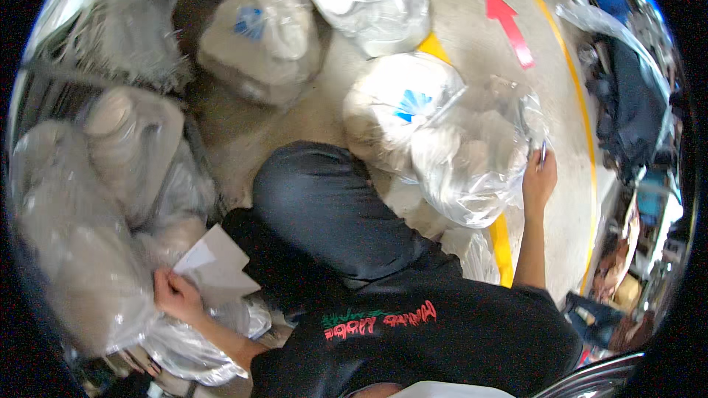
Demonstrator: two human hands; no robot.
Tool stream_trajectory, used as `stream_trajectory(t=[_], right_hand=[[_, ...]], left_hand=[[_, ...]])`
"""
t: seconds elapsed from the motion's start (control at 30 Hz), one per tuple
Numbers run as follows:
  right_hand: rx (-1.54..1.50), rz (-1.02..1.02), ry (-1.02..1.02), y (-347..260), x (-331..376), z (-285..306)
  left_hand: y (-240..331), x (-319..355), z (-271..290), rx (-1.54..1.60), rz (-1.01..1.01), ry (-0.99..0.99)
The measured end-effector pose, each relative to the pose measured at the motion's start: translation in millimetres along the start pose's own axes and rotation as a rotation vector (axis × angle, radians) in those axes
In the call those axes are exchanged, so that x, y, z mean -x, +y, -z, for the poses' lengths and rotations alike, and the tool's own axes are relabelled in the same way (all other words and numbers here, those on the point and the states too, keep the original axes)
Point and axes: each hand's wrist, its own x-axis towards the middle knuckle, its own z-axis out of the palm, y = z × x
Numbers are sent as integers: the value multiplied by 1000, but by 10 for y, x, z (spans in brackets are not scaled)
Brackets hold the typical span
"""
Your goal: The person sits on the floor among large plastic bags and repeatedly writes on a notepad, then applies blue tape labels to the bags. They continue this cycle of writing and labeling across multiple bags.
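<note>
My left hand (177, 296) is closed on the edge of a white card or folded paper (223, 265), beside the plastic-wrapped bundles at the left. My right arm reaches forward on the right. Its hand (540, 179) pinches a slim pen (543, 152) at the edge of a clear plastic bag (476, 151). Whether those fingers also grip the bag's film, I cannot tell. Pale rounded items show through the plastic. Against this bag rests another full white bag (398, 99) with a blue mark on it.
Two more filled bags, one greyish (258, 44) and one white (369, 0), sit farther ahead. Clear-wrapped bundles (81, 228) pile up along my left. A yellow floor line (571, 66) curves on the right, past a red arrow (509, 26). Shelves with dark bagged goods (630, 103) stand beyond it.
</note>
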Motion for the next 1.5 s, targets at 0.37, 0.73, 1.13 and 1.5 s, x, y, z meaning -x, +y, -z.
stream_trajectory(t=[0.37, 0.73, 1.13, 1.5], right_hand=[[-1744, 1301, -1496, -3711, 832, 770], [-2160, 1967, -1860, -5010, 1683, 2160], [-875, 1621, -362, -6837, 1414, 1208], [-1140, 1520, -964, -5482, 1328, 966]], left_hand=[[-17, 55, -35, -4, 27, 115], [153, 752, 372, 164, 239, 311], [71, 546, 650, 567, 419, 566], [-433, 918, 248, 731, 481, 378]])
